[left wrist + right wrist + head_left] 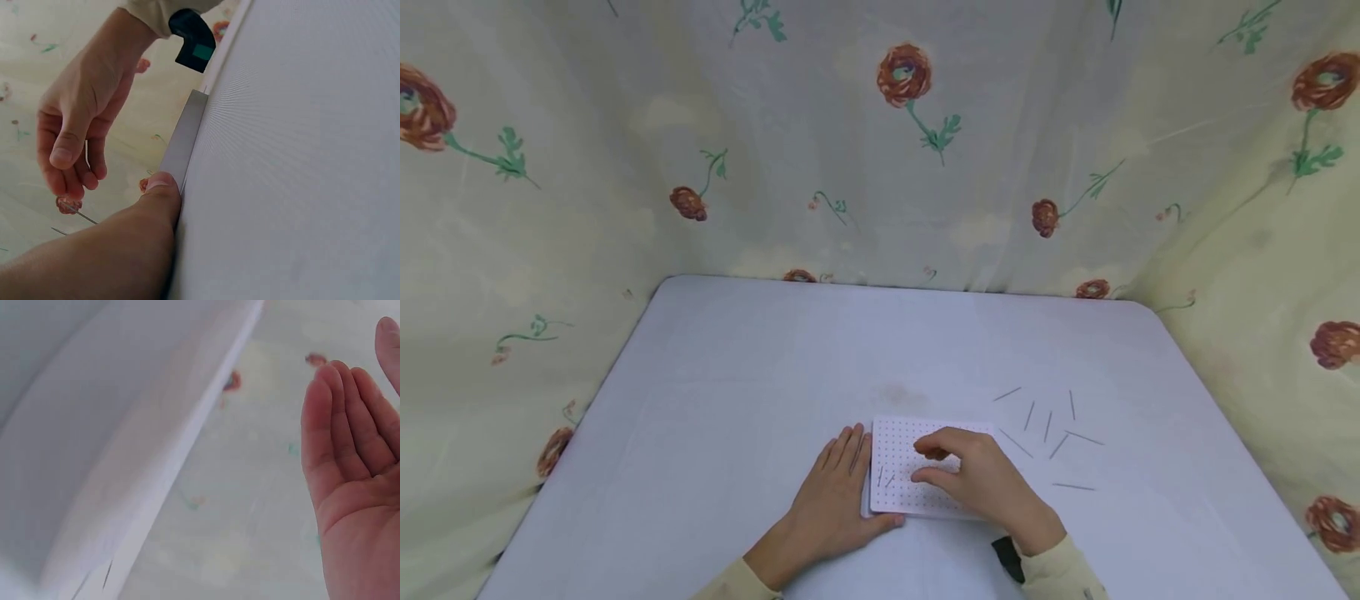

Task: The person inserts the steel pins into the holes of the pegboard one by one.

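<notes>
A white pegboard (898, 497) with rows of small holes lies near the front of the table. Two thin metal pins (881, 477) stand in its left part. My left hand (835, 504) rests flat against the board's left side, fingers straight, with the thumb (161, 187) at the front edge. Over the board's right half hovers my right hand (981, 475); its bent fingers and thumb are apart, with nothing seen between them. The right wrist view shows the palm and fingers (353, 425) holding nothing.
Several loose thin pins (1048, 427) lie scattered on the white table (760, 367) to the right of the board. A dark device (1008, 558) sits at the right wrist. Flower-printed cloth (842, 150) hangs around the table's back and sides.
</notes>
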Motion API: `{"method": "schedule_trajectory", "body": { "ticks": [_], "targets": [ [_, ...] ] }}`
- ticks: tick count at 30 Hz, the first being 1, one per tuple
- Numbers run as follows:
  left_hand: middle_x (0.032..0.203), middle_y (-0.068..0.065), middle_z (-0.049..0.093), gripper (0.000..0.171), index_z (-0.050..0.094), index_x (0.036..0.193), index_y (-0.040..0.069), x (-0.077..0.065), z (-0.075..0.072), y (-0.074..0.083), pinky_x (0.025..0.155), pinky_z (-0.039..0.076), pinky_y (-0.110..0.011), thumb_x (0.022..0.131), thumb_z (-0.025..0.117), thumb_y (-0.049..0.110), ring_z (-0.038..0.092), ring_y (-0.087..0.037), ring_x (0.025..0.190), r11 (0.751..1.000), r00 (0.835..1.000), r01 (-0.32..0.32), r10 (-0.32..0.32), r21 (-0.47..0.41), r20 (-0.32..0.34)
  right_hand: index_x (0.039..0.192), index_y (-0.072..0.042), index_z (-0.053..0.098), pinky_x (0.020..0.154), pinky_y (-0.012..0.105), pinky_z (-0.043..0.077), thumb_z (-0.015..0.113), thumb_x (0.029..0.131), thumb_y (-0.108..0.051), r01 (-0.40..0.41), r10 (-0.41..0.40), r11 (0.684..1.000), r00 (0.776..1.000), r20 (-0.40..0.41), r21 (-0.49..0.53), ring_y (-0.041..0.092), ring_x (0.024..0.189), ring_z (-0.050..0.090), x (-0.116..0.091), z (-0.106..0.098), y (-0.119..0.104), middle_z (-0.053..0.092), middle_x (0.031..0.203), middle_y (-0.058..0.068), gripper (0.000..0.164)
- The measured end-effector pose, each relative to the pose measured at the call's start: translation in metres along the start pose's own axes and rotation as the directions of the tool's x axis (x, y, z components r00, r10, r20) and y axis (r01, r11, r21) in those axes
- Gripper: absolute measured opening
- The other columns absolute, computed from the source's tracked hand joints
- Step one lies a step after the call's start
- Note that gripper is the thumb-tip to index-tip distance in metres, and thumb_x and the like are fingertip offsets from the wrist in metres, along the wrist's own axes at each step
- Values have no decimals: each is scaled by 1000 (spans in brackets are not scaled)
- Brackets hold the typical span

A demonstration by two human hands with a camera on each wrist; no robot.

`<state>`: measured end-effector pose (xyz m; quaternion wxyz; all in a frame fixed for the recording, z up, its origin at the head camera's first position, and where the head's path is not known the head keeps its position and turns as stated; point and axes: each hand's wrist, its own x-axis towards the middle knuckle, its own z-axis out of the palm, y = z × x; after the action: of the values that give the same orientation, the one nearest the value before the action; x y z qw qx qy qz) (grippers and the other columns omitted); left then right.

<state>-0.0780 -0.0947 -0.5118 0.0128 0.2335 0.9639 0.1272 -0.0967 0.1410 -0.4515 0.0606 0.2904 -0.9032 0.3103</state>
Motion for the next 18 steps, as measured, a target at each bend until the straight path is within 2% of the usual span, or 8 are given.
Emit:
{"method": "schedule_trajectory", "body": {
  "ticks": [6,13,15,18],
  "targets": [
    [168,-21,24,117,26,160,-2,-1,1,1,126,27,-50,85,50,84,21,-36,158,1000,1000,6,-6,-8,3,110,-10,76,81,34,61,90,75,-19,-44,43,999,988,-146,-6,11,91,72,-18,-21,21,78,104,-2,39],
    [169,-21,22,116,25,160,-3,0,1,2,126,25,-51,86,51,83,20,-37,158,1000,1000,1,-1,-25,1,112,-13,77,81,34,60,91,74,-13,-196,181,980,951,-251,-37,10,92,72,-46,-47,41,78,106,-4,41],
    [169,-21,21,117,24,160,-3,0,2,2,127,24,-50,86,50,83,18,-36,158,1000,1000,5,-5,-26,6,113,-13,76,81,29,59,90,75,-11,-226,210,974,938,-277,-30,8,92,71,-54,-53,46,78,106,-2,41],
    [169,-20,22,117,24,160,-2,1,3,2,127,25,-50,85,50,84,19,-36,158,1000,1000,4,-4,-14,2,114,-12,77,82,15,54,90,75,-9,-247,233,969,920,-314,-6,5,90,69,-67,-60,56,79,106,2,40]
  ]
}}
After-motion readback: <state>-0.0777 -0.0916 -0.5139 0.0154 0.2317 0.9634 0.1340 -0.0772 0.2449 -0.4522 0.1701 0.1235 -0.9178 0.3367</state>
